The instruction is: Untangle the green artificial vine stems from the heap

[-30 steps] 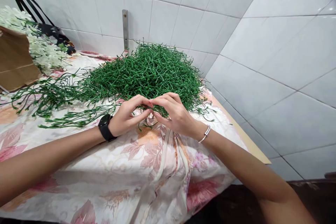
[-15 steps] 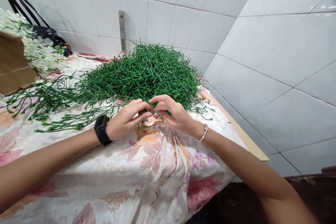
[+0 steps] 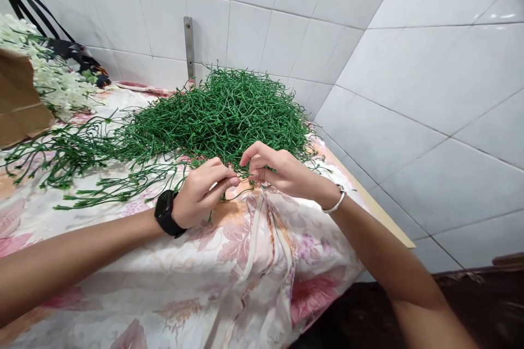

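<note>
My left hand (image 3: pixel 204 192), with a black band on its wrist, is closed in a pinch on a thin green plastic stem (image 3: pixel 244 178). Facing it, my right hand (image 3: pixel 284 173) has its thumb and fingertips together at the stem's other side, with the index finger arched above. Part of the stem is covered by the fingers, and a green end (image 3: pixel 210 217) hangs below my left hand. Just beyond both hands rises a large tangled heap of green stems (image 3: pixel 233 114). A looser bundle of stems (image 3: pixel 123 185) lies to the left of my left wrist.
A floral cloth (image 3: pixel 172 283) covers the table and hangs in folds at the front. At the left are white artificial flowers (image 3: pixel 69 84), a piece of brown cardboard (image 3: pixel 22 98) and a dark bag (image 3: pixel 76 57). Tiled walls (image 3: pixel 409 109) close off the back and right.
My hands have drawn slightly apart, the right one moving to the right and the left one tilting a little downward. The thin stem still spans between the fingertips.
</note>
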`<state>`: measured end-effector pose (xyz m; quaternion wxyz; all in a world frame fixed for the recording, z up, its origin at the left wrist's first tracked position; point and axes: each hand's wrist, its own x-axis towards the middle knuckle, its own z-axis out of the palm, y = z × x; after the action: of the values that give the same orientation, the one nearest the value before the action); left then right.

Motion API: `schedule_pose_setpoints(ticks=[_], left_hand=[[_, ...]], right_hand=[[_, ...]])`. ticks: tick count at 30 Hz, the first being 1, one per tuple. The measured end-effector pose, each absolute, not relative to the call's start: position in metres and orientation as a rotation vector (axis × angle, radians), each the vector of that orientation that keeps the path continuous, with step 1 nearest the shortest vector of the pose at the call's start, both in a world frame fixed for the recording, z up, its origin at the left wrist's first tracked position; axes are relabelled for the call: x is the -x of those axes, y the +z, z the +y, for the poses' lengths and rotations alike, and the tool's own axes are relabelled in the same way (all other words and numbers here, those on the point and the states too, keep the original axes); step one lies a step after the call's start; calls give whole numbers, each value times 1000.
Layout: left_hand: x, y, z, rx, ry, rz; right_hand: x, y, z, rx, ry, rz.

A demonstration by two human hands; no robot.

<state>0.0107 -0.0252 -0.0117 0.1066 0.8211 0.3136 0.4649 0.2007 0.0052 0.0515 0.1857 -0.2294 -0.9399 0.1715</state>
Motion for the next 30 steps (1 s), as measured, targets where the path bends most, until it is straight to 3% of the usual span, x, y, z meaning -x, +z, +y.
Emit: schedule_pose_setpoints(ticks=[8,11,14,18,26,30], left_hand=[[-14,-14,-30,-2410,1383,919],[-10,-16,-29,-2300,1457,1042],[-9,-16,-26,-2226,1466,1079],[-14,-13,-23,-2155,1443,1107],[-13,-15,-23,-2062,1338,1029],[-11,-15,-22,-1998,1346,985]], right_hand=[[-204,57,10,593,717,-2638],[-237,75,25,532,745,-2401],[-279,97,44,434,449,-1859],[-288,101,56,545,282,-1596],[-224,49,57,676,-296,-2061],[-220,36,66,685,-350,-2208]])
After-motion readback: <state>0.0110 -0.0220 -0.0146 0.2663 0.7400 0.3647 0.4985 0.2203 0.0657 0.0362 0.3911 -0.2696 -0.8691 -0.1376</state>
